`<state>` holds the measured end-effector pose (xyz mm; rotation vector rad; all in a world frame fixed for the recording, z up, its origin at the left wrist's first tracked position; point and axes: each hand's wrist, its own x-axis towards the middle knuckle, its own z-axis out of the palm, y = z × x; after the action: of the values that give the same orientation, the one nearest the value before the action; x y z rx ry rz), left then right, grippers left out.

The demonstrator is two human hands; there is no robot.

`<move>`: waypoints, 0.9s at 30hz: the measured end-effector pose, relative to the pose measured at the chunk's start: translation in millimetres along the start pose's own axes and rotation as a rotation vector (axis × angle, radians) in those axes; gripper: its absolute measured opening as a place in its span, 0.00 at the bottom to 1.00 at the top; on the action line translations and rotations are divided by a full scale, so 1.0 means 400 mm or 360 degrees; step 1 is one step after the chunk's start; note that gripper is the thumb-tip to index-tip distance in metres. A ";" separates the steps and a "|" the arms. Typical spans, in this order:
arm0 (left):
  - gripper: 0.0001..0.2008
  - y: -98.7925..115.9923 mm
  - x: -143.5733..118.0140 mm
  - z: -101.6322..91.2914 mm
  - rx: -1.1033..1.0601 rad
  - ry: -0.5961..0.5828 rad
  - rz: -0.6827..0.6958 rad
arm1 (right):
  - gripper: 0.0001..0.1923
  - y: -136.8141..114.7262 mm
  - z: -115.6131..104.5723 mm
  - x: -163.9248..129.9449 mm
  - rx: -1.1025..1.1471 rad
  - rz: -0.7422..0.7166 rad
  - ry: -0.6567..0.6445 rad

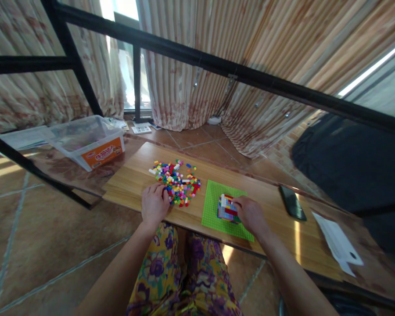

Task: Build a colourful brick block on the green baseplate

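Observation:
A heap of small, many-coloured building bricks (181, 186) is spread over the wooden table. My left hand (155, 202) rests at the near left edge of this heap, its fingers curled in; anything under the fingertips is hidden. Right of the heap lies a green studded baseplate (212, 202). On it stands a small block-shaped brick build (227, 208) in white, red, blue and other colours. My right hand (250, 214) reaches over its right side, fingertips pinched at the top on what looks like a small brick, partly covered by the fingers.
A dark phone (292, 202) lies on the right of the wooden table (128, 180), with a white sheet-like item (337, 241) beyond it. A clear plastic tub (88, 142) with an orange label stands at the left. Black metal bars (197, 57) cross in front of the curtains.

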<state>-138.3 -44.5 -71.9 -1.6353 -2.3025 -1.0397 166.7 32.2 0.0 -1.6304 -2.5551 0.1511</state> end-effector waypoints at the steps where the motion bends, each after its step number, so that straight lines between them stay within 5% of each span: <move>1: 0.13 0.000 0.000 -0.001 -0.0002 0.0003 0.0002 | 0.15 -0.001 -0.001 0.001 -0.0010 -0.0009 -0.0014; 13: 0.13 0.003 -0.001 -0.001 -0.0057 0.0015 -0.0014 | 0.16 0.007 0.028 -0.011 0.0164 -0.0006 0.0165; 27: 0.13 0.003 -0.001 -0.002 -0.0036 0.0003 -0.0025 | 0.19 0.019 0.048 0.007 0.0708 0.0443 0.0264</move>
<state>-137.5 -45.0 -71.0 -1.6267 -2.3144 -1.0735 169.7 37.4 -20.1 -1.7163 -1.9799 0.5385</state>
